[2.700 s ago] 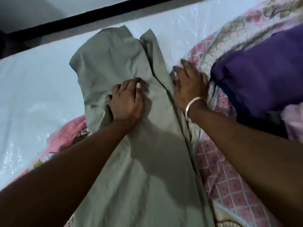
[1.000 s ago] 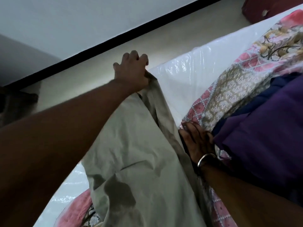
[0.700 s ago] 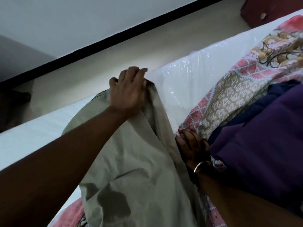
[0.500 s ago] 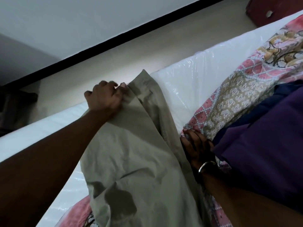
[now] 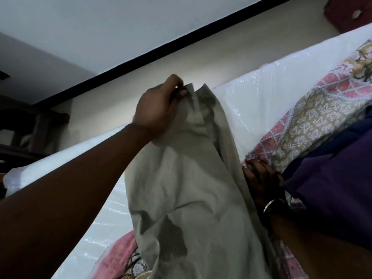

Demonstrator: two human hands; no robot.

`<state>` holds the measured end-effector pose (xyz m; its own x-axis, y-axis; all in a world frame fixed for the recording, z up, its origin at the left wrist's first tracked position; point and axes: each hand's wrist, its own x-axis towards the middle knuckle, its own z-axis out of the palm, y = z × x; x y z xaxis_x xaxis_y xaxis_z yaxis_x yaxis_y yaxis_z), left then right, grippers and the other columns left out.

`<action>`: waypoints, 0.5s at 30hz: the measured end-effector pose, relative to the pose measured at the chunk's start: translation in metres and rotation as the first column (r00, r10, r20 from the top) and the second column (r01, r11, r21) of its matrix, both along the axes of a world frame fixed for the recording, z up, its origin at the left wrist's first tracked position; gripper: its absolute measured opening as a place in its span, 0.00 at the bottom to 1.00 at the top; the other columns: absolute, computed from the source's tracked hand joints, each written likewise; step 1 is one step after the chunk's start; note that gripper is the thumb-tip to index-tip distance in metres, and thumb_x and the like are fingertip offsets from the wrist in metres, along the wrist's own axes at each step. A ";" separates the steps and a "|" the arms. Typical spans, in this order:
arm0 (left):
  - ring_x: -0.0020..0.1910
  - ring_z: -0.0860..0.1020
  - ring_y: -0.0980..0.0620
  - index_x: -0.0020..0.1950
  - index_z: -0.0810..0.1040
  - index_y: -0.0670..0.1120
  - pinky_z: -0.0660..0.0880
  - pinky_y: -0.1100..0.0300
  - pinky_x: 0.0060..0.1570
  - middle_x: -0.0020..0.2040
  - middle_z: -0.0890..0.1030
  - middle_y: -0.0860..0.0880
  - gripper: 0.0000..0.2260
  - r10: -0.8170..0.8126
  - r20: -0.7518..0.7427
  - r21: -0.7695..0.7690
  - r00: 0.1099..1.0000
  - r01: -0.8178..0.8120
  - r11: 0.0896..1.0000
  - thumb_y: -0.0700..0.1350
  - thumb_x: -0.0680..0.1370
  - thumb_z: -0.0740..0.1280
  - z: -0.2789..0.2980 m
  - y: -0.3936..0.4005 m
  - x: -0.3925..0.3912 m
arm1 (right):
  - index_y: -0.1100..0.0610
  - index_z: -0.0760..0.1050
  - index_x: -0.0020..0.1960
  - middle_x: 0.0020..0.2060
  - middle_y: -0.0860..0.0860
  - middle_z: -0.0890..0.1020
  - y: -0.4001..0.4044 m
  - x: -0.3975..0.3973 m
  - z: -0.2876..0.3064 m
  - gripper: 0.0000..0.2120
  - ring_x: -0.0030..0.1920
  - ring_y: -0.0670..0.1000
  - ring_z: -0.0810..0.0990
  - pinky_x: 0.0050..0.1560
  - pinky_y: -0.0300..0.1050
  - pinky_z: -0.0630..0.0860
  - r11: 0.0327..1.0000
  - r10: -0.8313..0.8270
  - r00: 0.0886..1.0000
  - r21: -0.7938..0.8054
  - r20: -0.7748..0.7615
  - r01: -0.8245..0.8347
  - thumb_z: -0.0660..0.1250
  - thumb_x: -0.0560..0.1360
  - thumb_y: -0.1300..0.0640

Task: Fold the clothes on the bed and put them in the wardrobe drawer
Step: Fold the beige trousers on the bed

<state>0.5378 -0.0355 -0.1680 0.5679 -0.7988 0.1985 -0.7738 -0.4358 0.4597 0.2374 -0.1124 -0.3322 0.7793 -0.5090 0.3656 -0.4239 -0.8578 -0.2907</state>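
**Mia:** What could go wrong here?

**Sam:** The grey-green garment (image 5: 187, 198) could slip. The left hand (image 5: 157, 109) only has a small bit of its far end. If that bit slides out, the cloth may flop down crooked and the fold would be messy.

**Mia:** Anything else?

**Sam:** The far end of the garment is right at the far edge of the bed (image 5: 261, 109). A loose end could hang over that edge, I think. Also, the purple cloth (image 5: 332, 188) lies just beside the garment, on its right. The two could get tangled if the garment is pulled that way.

**Mia:** How is the left grip?

**Sam:** Narrow. The thumb and fingers are curled and pinch the bunched far end of the garment, lifting it a little.

**Mia:** And the right hand (image 5: 261, 180)?

**Sam:** It rests beside the garment's right edge, between it and the purple cloth. Its fingers look fairly straight, lying on the patterned bedsheet (image 5: 302, 121). It is dark there, so I can't tell if it touches the garment.

**Mia:** Where is the garment now?

**Sam:** On the bed, not folded yet.
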 end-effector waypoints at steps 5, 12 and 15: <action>0.44 0.78 0.49 0.55 0.72 0.50 0.69 0.51 0.51 0.42 0.78 0.55 0.09 -0.043 0.052 0.041 0.998 0.041 0.998 0.54 0.83 0.58 -0.007 -0.047 0.002 | 0.50 0.67 0.67 0.69 0.51 0.68 -0.001 -0.006 -0.001 0.22 0.73 0.51 0.58 0.60 0.52 0.62 1.000 0.001 0.999 0.018 -0.040 0.000 0.57 0.73 0.50; 0.56 0.76 0.46 0.60 0.73 0.51 0.66 0.47 0.56 0.54 0.80 0.50 0.15 0.033 -0.090 0.369 0.995 0.003 0.929 0.59 0.83 0.54 -0.033 -0.060 0.024 | 0.46 0.62 0.70 0.70 0.51 0.66 -0.001 -0.008 -0.005 0.26 0.73 0.49 0.56 0.63 0.50 0.58 0.999 0.004 0.998 0.035 -0.065 -0.001 0.57 0.72 0.52; 0.58 0.74 0.49 0.61 0.75 0.53 0.67 0.46 0.61 0.58 0.77 0.52 0.19 0.086 -0.233 0.376 0.969 0.009 0.926 0.63 0.79 0.57 -0.040 -0.045 0.029 | 0.45 0.58 0.71 0.70 0.51 0.67 -0.001 -0.008 -0.006 0.28 0.73 0.50 0.57 0.61 0.51 0.61 1.000 -0.007 0.998 0.011 -0.062 0.008 0.57 0.72 0.52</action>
<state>0.5666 -0.0803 -0.2083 0.5925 -0.7642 -0.2549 -0.6391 -0.6385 0.4287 0.2298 -0.1137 -0.3381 0.7965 -0.5184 0.3113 -0.4474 -0.8515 -0.2733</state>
